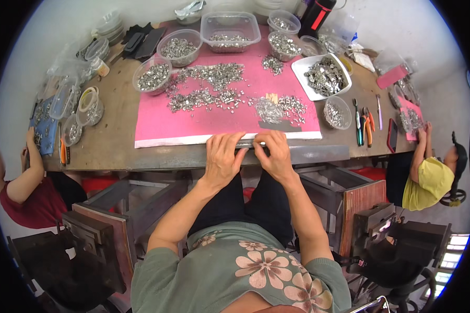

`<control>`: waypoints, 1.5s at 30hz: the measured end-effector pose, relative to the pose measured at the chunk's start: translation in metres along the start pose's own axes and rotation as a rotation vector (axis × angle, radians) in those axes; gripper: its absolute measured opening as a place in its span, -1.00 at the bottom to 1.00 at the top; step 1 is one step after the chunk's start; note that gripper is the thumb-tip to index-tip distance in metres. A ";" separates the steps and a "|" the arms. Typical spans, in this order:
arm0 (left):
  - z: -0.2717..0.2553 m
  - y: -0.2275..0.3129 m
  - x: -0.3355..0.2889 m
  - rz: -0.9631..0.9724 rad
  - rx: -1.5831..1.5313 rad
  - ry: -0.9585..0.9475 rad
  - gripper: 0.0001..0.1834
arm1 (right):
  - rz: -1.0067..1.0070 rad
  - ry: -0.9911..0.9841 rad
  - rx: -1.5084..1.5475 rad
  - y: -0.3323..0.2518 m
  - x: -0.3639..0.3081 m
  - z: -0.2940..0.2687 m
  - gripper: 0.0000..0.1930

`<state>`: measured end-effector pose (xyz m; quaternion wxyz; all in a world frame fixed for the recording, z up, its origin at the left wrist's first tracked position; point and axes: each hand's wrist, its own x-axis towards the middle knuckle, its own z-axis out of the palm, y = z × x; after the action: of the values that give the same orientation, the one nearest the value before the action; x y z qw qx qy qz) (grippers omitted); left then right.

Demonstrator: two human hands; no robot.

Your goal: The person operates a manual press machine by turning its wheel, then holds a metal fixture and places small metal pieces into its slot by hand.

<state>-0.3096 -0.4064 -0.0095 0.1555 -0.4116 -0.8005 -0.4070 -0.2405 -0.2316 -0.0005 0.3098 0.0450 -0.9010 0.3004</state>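
At the table's front edge, my left hand [223,156] has its fingers bent over the mat's white border, closed round something I cannot make out. Beside it, my right hand [274,156] pinches a small shiny metal piece [262,144] between thumb and fingers. A narrow dark grey strip [244,144] shows between the two hands. Just beyond them lies the pink mat [156,122]. On it are a heap of thin silver pins [269,111], a scatter of small metal pieces [293,108] and larger spreads of similar pieces [214,75].
Clear tubs [152,75] of metal parts and a rectangular container [231,31] line the mat's far side. A white tray [326,76] holds flat metal pieces. Right of it lie orange-handled pliers [368,128] and a phone [392,136]. Other people [23,195] work at both table ends.
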 end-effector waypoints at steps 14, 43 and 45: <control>0.001 0.002 -0.001 0.004 -0.010 0.020 -0.45 | -0.186 -0.067 -0.128 0.000 0.002 -0.008 -0.80; 0.017 -0.011 -0.006 0.152 0.141 0.041 -0.76 | 0.238 0.517 0.157 0.018 -0.015 -0.004 -0.94; 0.017 -0.011 -0.005 0.156 0.142 0.041 -0.76 | 0.231 0.506 0.144 0.020 -0.017 -0.003 -0.94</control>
<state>-0.3136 -0.3999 -0.0289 0.2320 -0.4522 -0.7894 -0.3443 -0.2307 -0.2150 -0.0188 0.4847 -0.1123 -0.7705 0.3984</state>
